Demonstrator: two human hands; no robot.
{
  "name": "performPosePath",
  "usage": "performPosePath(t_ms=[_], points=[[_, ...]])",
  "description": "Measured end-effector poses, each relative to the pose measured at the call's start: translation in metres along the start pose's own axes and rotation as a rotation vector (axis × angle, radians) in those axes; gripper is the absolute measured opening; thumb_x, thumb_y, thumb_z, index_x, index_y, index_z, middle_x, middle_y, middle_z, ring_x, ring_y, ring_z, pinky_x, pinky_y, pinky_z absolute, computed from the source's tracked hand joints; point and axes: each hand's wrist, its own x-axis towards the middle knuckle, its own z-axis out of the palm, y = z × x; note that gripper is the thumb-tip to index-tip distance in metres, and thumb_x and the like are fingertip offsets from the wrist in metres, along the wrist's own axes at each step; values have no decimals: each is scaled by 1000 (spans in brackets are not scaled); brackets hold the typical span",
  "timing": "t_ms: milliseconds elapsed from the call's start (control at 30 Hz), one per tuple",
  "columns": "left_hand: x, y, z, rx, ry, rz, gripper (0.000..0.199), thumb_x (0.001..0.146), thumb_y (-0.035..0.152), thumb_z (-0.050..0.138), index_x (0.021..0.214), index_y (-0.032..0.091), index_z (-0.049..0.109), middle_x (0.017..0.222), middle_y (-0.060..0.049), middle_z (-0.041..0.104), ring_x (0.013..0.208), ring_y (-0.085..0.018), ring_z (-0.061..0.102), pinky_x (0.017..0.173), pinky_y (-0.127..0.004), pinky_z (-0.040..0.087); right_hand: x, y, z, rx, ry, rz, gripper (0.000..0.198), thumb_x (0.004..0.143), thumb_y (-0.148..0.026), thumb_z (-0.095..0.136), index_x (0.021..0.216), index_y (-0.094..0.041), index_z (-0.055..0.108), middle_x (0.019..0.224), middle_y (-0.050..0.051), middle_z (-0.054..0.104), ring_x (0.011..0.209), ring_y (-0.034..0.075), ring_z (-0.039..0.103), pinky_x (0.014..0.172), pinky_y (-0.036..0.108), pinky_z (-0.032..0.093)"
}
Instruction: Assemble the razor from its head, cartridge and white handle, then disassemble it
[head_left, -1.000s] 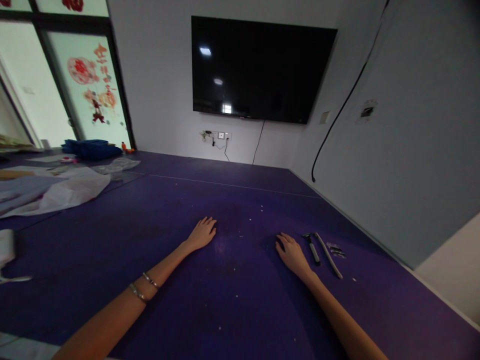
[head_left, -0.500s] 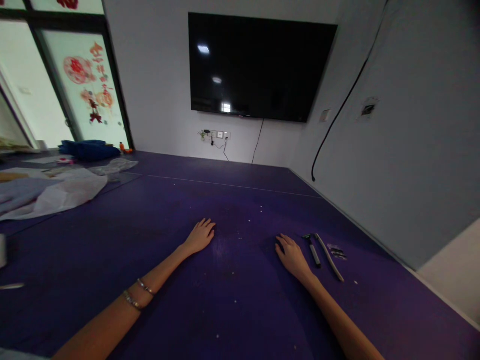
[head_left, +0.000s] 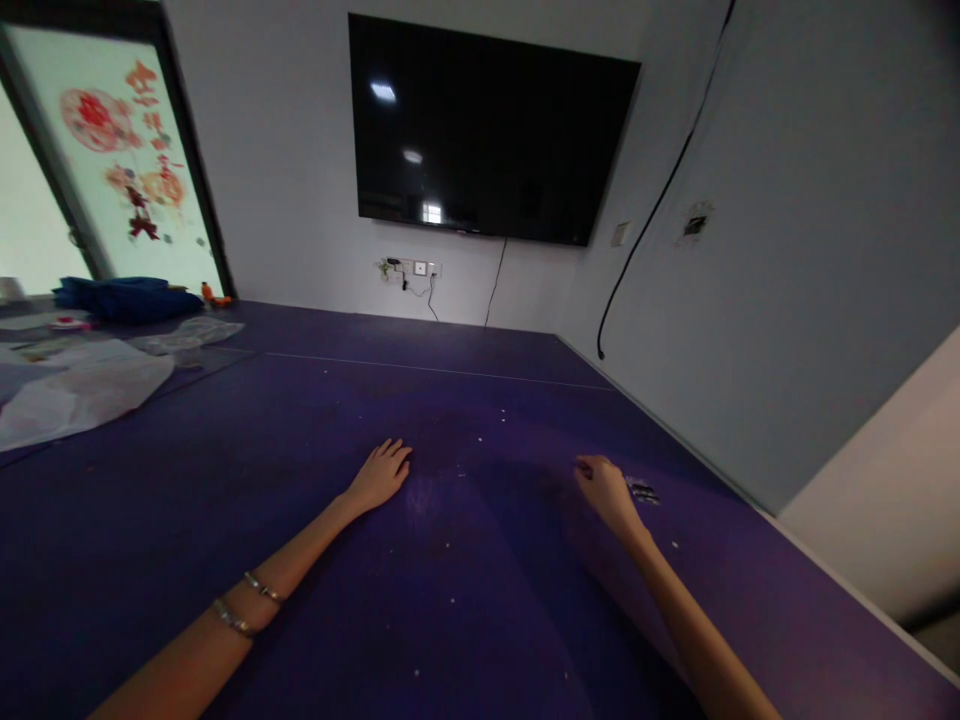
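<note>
My left hand [head_left: 380, 474] lies flat on the purple tabletop [head_left: 337, 620], fingers spread, holding nothing. To the right, my right hand [head_left: 606, 492] has its fingers curled in and pressed together, the back of the hand turned up. What those fingers hold, if anything, is hidden. The razor and the curved grey stick seen earlier no longer show; the right hand and forearm cover that spot. Just right of that hand is a small clear packet with dark pieces in it [head_left: 643, 491].
Crumpled white plastic sheeting [head_left: 90, 390] lies at the far left, with a dark blue cloth [head_left: 127, 298] and an orange object [head_left: 216, 297] behind it. A black cable [head_left: 637, 245] hangs along the right wall. A television [head_left: 487, 130] is on the wall ahead.
My right hand has moved right over the razor and grey stick, its fingers curling shut. My left hand stays flat. The view has turned slightly right.
</note>
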Motion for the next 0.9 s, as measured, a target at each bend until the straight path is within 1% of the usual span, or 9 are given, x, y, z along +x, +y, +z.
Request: performPosePath(t_ms=[100, 167, 233, 333, 400, 533, 700, 900], points=[[1, -3, 3, 2, 9, 4, 45, 88, 35, 31, 123, 15, 51, 136, -13, 43, 131, -28, 29, 104, -47, 26, -2, 19, -19, -107, -79, 122, 30, 77, -19, 44, 94, -12, 69, 92, 13, 69, 87, 24, 64, 74, 28, 45], [2, -5, 4, 11, 14, 10, 45, 88, 35, 31, 124, 16, 51, 136, -13, 43, 131, -27, 29, 104, -46, 26, -8, 27, -24, -137, -106, 180, 29, 77, -24, 47, 91, -13, 70, 87, 13, 69, 83, 25, 65, 69, 28, 45], [2, -6, 5, 21, 17, 11, 45, 88, 35, 31, 123, 16, 51, 136, -12, 43, 131, -27, 30, 104, -46, 26, -14, 31, -25, -145, -134, 208, 29, 78, -31, 48, 85, -14, 70, 81, 12, 70, 79, 24, 65, 65, 27, 44], [3, -6, 5, 33, 8, 15, 46, 88, 35, 31, 124, 15, 51, 136, -13, 43, 130, -27, 30, 104, -46, 26, -19, 32, -22, -152, -178, 215, 29, 78, -35, 48, 74, -16, 70, 75, 12, 69, 71, 23, 66, 60, 26, 43], [2, -6, 4, 32, 5, 18, 46, 88, 35, 30, 124, 14, 51, 136, -14, 43, 130, -28, 31, 104, -47, 26, -20, 32, -21, -152, -199, 223, 28, 76, -35, 49, 71, -15, 68, 72, 12, 68, 67, 22, 65, 57, 26, 43], [2, -5, 3, 29, 14, 17, 46, 87, 33, 31, 123, 15, 51, 135, -13, 44, 129, -27, 33, 104, -45, 26, -20, 33, -19, -165, -236, 254, 23, 74, -31, 51, 70, -16, 68, 69, 12, 67, 62, 22, 64, 54, 26, 43], [2, -6, 4, 40, 25, 17, 45, 87, 34, 31, 123, 16, 52, 135, -11, 45, 129, -25, 33, 104, -44, 27, -20, 35, -15, -181, -239, 233, 21, 73, -28, 52, 68, -16, 68, 68, 12, 68, 63, 21, 65, 54, 25, 43], [3, -7, 3, 38, 38, 20, 44, 86, 34, 32, 121, 16, 53, 133, -11, 48, 128, -26, 35, 103, -44, 28, -21, 35, -15, -152, -251, 232, 21, 74, -27, 52, 73, -15, 69, 68, 11, 68, 62, 19, 65, 54, 23, 42]])
